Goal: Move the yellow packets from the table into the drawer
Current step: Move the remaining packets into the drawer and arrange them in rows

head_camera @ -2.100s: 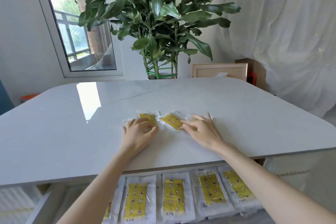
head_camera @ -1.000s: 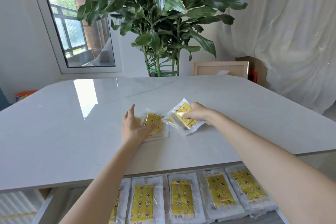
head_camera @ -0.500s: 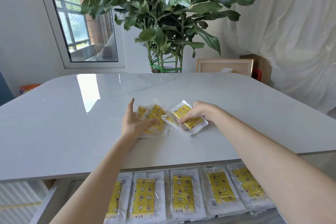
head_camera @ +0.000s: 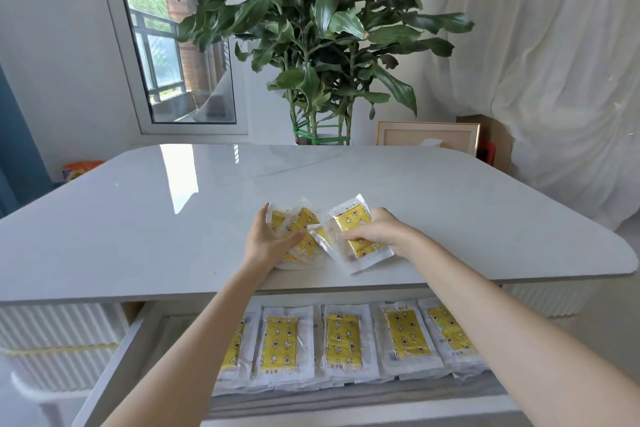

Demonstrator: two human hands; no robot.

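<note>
The left bunch [head_camera: 301, 220] and right bunch [head_camera: 349, 222] of packets, flat earlier, are tilting up mid-frame. I am seeing the left hand [head_camera: 266, 243] gripping one, the right hand [head_camera: 379, 230] the other.

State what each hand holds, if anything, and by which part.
The left hand grips a fan of packets by its near left edge, thumb on top. The right hand grips other packets by their right side.
</note>
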